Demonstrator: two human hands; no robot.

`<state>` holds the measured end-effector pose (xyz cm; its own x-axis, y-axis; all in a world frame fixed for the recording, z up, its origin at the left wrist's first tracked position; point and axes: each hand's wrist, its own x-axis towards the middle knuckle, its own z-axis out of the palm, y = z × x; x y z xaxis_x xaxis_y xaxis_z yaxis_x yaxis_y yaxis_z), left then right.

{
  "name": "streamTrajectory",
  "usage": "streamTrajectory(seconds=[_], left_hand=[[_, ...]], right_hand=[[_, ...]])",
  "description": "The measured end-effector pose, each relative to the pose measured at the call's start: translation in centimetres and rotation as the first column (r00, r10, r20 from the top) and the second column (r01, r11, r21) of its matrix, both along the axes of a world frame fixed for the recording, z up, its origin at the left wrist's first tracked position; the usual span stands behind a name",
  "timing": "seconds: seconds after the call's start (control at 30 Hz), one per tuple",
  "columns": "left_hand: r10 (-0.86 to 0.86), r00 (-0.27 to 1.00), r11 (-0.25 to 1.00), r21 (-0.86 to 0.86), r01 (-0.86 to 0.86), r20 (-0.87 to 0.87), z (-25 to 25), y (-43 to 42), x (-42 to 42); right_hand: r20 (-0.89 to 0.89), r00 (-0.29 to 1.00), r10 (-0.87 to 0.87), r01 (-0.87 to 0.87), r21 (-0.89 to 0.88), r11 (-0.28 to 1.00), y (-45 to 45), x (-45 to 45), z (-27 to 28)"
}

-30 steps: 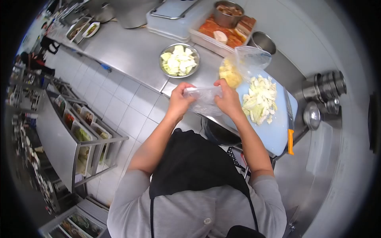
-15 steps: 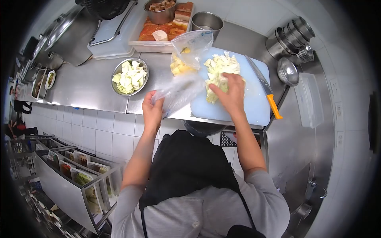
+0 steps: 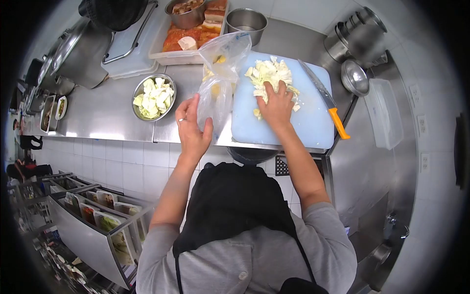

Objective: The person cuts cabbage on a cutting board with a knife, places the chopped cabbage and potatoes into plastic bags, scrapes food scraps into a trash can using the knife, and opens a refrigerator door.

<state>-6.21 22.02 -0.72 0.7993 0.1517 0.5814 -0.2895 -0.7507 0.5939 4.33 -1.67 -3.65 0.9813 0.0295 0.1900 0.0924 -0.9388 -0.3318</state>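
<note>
Chopped cabbage (image 3: 270, 73) lies heaped on a pale blue cutting board (image 3: 313, 122). My right hand (image 3: 276, 109) rests on the near side of the heap, fingers spread over the leaves, their tips partly hidden among them. Beside the board's left edge, a clear plastic bag (image 3: 216, 104) lies loosely on the counter. My left hand (image 3: 193, 130) is just left of this bag, thumb and fingers apart, with nothing visible between them. Behind it stands another clear bag (image 3: 227, 51) with yellow pieces inside. Farther left, a metal bowl (image 3: 136, 109) holds cut cabbage.
A knife (image 3: 320, 90) with an orange handle lies on the board's right side. Behind are a tub (image 3: 155, 55) of meat and a metal pot (image 3: 246, 22). Stacked metal containers (image 3: 338, 46) and a clear lid (image 3: 384, 115) stand right; an open drawer (image 3: 88, 240) is lower left.
My left hand has let go of the clear bag and spread its fingers. The bag now hangs closer to the other bag. My right hand has shifted slightly, flattening over the cabbage.
</note>
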Motion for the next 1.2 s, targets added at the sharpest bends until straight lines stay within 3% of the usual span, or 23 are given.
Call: streamTrajectory(seconds=[0.1,0.2,0.27,0.3,0.37,0.5,0.53,0.63,0.73,0.83,0.87,0.97,1.07,1.2], left_hand=[[-0.177,0.959,0.971,0.121,0.207,-0.221,1.8,0.5,0.3],[-0.211,0.944,0.929,0.247,0.274,-0.252,1.0,1.4,0.7],[-0.191,0.927,0.955,0.155,0.251,-0.323,-0.2,2.1,0.3],[-0.185,0.915,0.965,0.108,0.238,-0.358,-0.7,2.3,0.2],[-0.212,0.913,0.974,-0.155,0.167,-0.350,-1.3,2.2,0.3],[-0.273,0.931,0.807,-0.584,0.085,-0.242,-1.5,0.4,0.5],[-0.268,0.941,0.802,-0.589,0.099,-0.205,-1.3,-0.2,0.6],[-0.246,0.959,0.836,-0.532,0.136,-0.141,-0.7,-1.8,0.9],[-0.213,0.960,0.934,-0.327,0.146,-0.180,-1.2,-2.1,2.1],[-0.167,0.967,0.959,-0.261,0.113,-0.192,-1.2,-2.0,2.4],[-0.178,0.953,0.937,-0.337,0.089,-0.244,-0.7,-2.0,2.2],[-0.067,0.979,0.990,-0.134,0.042,-0.191,-1.7,-0.7,2.2],[-0.042,0.958,0.982,-0.191,-0.013,-0.283,-1.2,0.1,1.8],[-0.170,0.965,0.957,-0.266,0.114,-0.199,-2.2,0.9,1.8]], right_hand=[[0.047,0.996,0.071,-0.075,0.104,0.992,-2.3,2.4,-0.3],[0.061,0.992,0.108,-0.120,0.278,0.953,-4.2,3.7,0.3],[0.051,0.996,0.077,-0.090,0.362,0.928,-5.4,4.2,1.2],[-0.027,0.997,0.068,-0.040,0.580,0.813,-6.1,4.4,1.8],[-0.178,0.978,0.105,0.113,0.886,0.450,-7.6,4.8,2.5],[-0.272,0.944,0.188,0.280,0.960,-0.022,-11.5,5.5,1.8],[-0.268,0.949,0.166,0.291,0.947,-0.139,-11.8,5.6,1.5],[-0.218,0.943,0.250,0.289,0.910,-0.296,-12.8,5.8,1.0],[-0.120,0.918,0.378,0.264,0.896,-0.358,-13.3,6.1,0.5],[-0.150,0.902,0.405,0.322,0.858,-0.401,-12.2,5.2,2.1],[-0.131,0.887,0.444,0.325,0.859,-0.396,-11.8,5.1,2.0],[-0.132,0.820,0.557,0.379,0.855,-0.355,-8.7,3.7,3.6],[-0.149,0.709,0.689,0.499,0.797,-0.341,-4.6,2.2,3.0],[-0.123,0.463,0.878,0.649,0.722,-0.241,2.8,0.0,1.9]])
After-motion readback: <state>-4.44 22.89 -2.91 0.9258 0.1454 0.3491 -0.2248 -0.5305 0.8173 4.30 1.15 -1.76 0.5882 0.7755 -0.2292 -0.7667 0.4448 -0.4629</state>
